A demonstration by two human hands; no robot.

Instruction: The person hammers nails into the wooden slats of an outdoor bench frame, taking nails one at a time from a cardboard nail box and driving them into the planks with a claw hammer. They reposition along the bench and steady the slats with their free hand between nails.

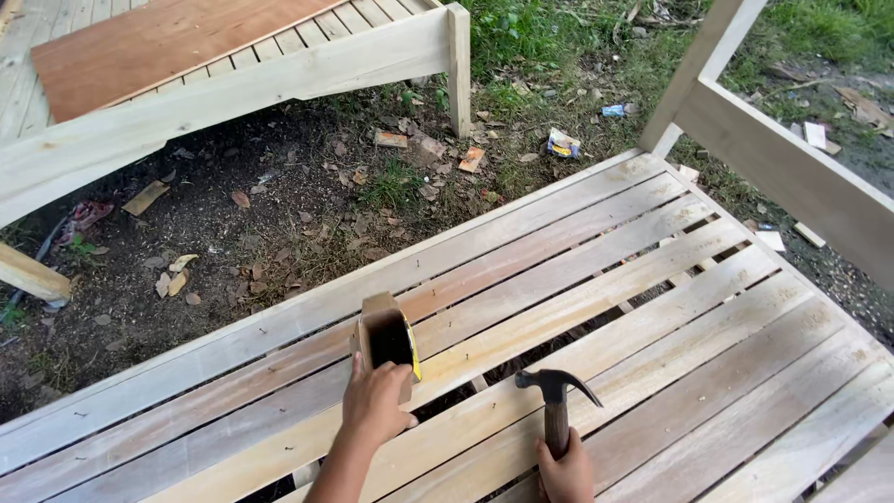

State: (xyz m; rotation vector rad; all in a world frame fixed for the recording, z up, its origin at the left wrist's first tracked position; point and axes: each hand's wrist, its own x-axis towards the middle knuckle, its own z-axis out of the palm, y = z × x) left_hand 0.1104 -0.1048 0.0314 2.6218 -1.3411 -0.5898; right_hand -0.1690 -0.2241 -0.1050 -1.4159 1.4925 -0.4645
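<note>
Pale wooden slats (596,307) run the length of a slatted frame, with dark gaps between them and bare boards stretching free toward its far right corner. Beyond the frame's long upper edge (279,321) lies open dirt and grass. Near the lower edge, the left hand (375,402) closes around the bottom of a small open cardboard box (386,337), which stands on a slat just above it. Just right, well apart from the box, the right hand (565,472) grips the handle of a claw hammer (556,396), its dark head raised above the fist over the slats
</note>
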